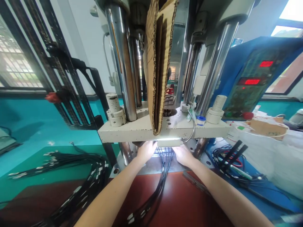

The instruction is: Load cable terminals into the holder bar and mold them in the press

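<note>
Both my hands reach under the cream platen (132,130) of a vertical press. My left hand (146,151) and my right hand (181,155) lie on either side of a bundle of black cables (163,170) that runs from the lit gap under the platen back toward me over a red-brown bench top (175,195). The fingertips of both hands are hidden under the platen, so I cannot make out what they touch. A small light bar (169,142) glows just above them.
Chrome columns (120,63) and a folded cardboard sheet (157,63) rise from the platen. A heap of black cables with connectors (78,170) lies at left. A blue control box (255,75) with red readouts, more cables (230,159) and white plastic bags (267,154) are at right.
</note>
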